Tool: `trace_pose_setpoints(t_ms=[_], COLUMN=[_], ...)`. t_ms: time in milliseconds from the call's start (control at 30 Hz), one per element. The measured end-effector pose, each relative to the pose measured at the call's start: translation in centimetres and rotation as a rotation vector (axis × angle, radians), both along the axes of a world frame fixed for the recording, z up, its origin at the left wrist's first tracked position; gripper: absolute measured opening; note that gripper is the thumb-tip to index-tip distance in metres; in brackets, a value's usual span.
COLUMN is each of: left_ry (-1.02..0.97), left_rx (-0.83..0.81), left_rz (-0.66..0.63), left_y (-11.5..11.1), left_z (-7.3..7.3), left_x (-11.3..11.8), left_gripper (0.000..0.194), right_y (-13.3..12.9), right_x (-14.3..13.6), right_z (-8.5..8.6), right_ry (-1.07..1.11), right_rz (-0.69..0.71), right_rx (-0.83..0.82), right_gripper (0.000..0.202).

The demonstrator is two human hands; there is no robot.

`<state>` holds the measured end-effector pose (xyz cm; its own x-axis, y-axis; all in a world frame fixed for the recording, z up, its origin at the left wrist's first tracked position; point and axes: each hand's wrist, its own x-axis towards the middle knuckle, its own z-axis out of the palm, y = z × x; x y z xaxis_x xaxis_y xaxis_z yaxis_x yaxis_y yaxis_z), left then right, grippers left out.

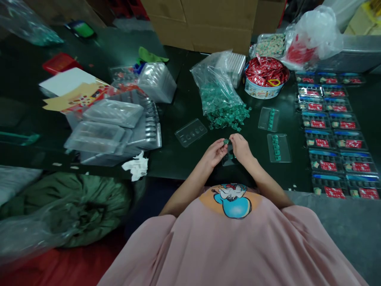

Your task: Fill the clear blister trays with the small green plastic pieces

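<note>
My left hand [217, 151] pinches a small green piece [226, 141] at the table's front edge, and the fingertips of my right hand [240, 147] are closed right beside it; whether they grip it too is unclear. Under my hands lies a clear tray [228, 160] with green pieces in it, partly covered. Beyond them, a heap of green pieces [229, 117] spills from a clear plastic bag [218, 87]. Two clear trays [285, 147] [263, 118] to the right each hold a row of green pieces. An unfilled clear tray [191, 132] is on the left.
Stacked clear trays [110, 127] and cards [71, 81] cover the left of the dark table [169, 159]. A round tin [262, 92] of red packets stands behind. Filled packs [327, 155] line the right side. A cardboard box [205, 24] is at the back.
</note>
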<state>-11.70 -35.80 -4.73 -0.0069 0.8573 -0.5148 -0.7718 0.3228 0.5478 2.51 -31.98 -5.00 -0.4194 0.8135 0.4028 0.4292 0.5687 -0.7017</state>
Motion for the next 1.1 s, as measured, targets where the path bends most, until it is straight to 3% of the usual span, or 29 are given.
trace_pose_setpoints(t_ms=[167, 333, 467, 700, 867, 1100], left_ry=[-0.008, 0.086, 0.192, 0.226, 0.517, 1.115], left_rx=[-0.007, 0.065, 0.103, 0.113, 0.156, 0.344], left_rz=[-0.002, -0.008, -0.039, -0.071, -0.139, -0.36], left_y=[-0.3, -1.2, -1.7, -2.0, -2.2, -3.5], left_z=[0.4, 0.9, 0.5, -1.0, -1.8, -3.5], left_x=[0.1, -1.3, -1.9, -1.7, -2.2, -2.7], left_gripper=[0.015, 0.016, 0.021, 0.029, 0.03, 0.025], right_y=[0.3, 1.5, 1.2, -1.3, -1.1, -0.8], right_x=[0.1, 2.9, 3.7, 1.2, 2.3, 4.8], right_z=[-0.9, -1.6, -0.6, -0.5, -1.0, -2.8], right_ry=[0.066, 0.074, 0.064, 0.29, 0.279, 0.302], right_rz=[-0.074, -0.32, -0.233, -0.001, -0.031, -0.138], right_rx=[-0.118, -0.229, -0.223, -0.375, -0.405, -0.518], right_gripper=[0.02, 0.019, 0.023, 0.018, 0.021, 0.021])
